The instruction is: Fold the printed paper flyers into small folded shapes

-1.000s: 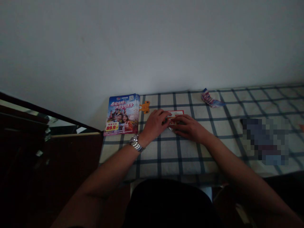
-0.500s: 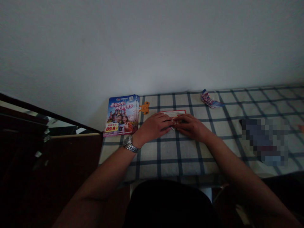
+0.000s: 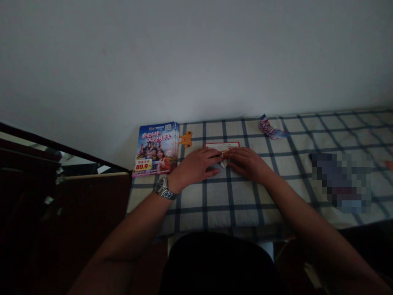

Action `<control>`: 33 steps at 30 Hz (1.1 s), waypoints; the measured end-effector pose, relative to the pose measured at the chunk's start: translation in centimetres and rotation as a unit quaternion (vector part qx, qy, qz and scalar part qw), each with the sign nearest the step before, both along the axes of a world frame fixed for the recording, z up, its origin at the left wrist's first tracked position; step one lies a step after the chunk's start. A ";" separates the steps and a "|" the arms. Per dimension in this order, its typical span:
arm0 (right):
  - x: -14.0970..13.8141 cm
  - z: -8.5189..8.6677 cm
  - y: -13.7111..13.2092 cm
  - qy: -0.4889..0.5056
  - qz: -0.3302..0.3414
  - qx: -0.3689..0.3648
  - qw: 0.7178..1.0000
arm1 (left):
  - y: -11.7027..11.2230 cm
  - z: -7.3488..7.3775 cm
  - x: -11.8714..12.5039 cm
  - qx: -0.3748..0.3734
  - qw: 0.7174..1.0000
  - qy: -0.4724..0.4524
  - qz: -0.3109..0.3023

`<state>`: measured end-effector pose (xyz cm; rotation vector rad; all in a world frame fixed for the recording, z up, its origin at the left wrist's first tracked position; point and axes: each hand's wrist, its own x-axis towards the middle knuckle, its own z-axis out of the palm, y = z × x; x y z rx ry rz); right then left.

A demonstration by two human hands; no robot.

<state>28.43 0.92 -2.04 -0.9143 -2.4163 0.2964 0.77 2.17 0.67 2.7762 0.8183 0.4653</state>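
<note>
A red-bordered paper leaflet (image 3: pixel 221 146) lies on the checked cloth (image 3: pixel 245 196), partly folded. My left hand (image 3: pixel 198 165), with a metal wristwatch, lies on its left part, fingers curled down onto it. My right hand (image 3: pixel 245 162) presses its right part, fingers bent. Between the fingertips a small white folded point of the paper (image 3: pixel 224 163) sticks out toward me.
A stack of blue flyers (image 3: pixel 155 147) sits at the cloth's left edge by the wall, with a small orange figure (image 3: pixel 186 139) beside it. A crumpled folded flyer (image 3: pixel 270 128) lies further back right. A dark wooden frame (image 3: pixel 61 176) stands left.
Both hands have drawn slightly toward me over the leaflet, and more of its red-bordered far edge shows. A white folded tip has appeared between the fingertips.
</note>
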 end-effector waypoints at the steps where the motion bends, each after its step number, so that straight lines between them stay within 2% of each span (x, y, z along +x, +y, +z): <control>1: 0.0 -0.1 0.0 -0.007 -0.002 0.006 1.000 | 0.0 0.0 0.0 0.003 1.000 0.001 0.002; 6: 0.0 -0.5 0.1 -0.026 -0.016 0.029 0.999 | 0.0 -0.1 -0.1 0.006 1.000 0.001 -0.001; 20: 0.0 -0.5 0.3 -0.015 -0.008 0.029 0.999 | 0.1 -0.5 0.0 -0.005 1.000 -0.019 -0.005; 33: 0.4 -0.6 0.5 0.010 -0.048 0.016 0.999 | -0.3 -1.4 0.5 0.004 1.000 0.018 -0.010</control>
